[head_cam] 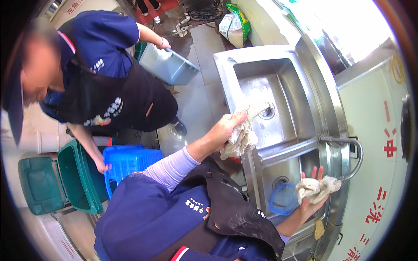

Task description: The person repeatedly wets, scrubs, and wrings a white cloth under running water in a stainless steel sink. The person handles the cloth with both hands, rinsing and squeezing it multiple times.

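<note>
An off-white, crumpled wet cloth [241, 137] is gripped in my left hand [225, 130], over the near rim of the larger steel sink basin [261, 84]. One end of it hangs towards the drain. My right hand [312, 202] holds another crumpled off-white cloth [315, 189], lying across the palm with the fingertips spread beyond it. This cloth is beside the outlet of the curved steel tap [361, 160], above the smaller basin. A blue plastic basket [283, 199] sits in that smaller basin, close to my right wrist.
At left a co-worker [107, 75] in a dark apron holds a grey-blue tub [169, 65] and a blue plastic crate [130, 160]. A green lidded bin [76, 176] stands below them. A filled sack [234, 27] lies beyond the sink. A yellowish rag [319, 229] hangs near the sink's right end.
</note>
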Demonstrator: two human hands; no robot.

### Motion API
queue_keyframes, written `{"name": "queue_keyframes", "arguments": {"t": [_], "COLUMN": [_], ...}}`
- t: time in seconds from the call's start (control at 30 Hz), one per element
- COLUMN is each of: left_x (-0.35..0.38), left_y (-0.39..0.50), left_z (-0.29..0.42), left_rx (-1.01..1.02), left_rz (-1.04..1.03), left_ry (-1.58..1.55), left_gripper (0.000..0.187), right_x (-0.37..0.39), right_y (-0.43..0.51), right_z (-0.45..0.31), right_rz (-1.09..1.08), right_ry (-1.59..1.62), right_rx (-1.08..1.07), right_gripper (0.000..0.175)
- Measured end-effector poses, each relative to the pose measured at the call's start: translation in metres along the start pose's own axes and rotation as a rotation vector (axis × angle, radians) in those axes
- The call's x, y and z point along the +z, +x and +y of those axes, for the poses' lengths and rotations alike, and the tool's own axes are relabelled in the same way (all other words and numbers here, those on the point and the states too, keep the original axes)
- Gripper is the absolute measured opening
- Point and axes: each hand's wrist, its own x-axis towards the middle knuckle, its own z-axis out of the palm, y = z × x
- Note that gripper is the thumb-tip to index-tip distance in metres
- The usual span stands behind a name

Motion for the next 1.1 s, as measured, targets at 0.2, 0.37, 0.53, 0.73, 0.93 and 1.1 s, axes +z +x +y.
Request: {"name": "queue_keyframes", "arguments": {"t": [0.2,0.37,0.53,0.73,0.93,1.1], "left_x": [-0.041,-0.020,0.036,0.050,0.009,0.012], "left_y": [0.064,0.107,0.129,0.129,0.186,0.229], "left_z": [0.031,0.038,0.035,0.031,0.052,0.076], "left_rx": [-0.192,-0.440,-0.009,0.185,-0.198,-0.009], "left_rz": [-0.293,-0.191,-0.334,-0.413,-0.208,-0.374], "left_ry": [-0.341,-0.275,0.151,0.625,0.098,0.248], "left_gripper": [0.043,0.049,0.041,0.034,0.033,0.032], "right_x": [0.095,0.151,0.151,0.113,0.136,0.187], "right_y": [0.100,0.157,0.147,0.167,0.196,0.252], "right_z": [0.077,0.135,0.171,0.179,0.173,0.208], "right_rz": [-0.051,0.306,0.093,0.156,0.424,0.611], "right_ry": [0.553,0.057,-0.133,0.163,0.561,0.062], "right_rx": [0.010,-0.035,-0.038,0.022,-0.048,-0.295], "right_gripper": [0.047,0.045,0.049,0.049,0.041,0.032]}}
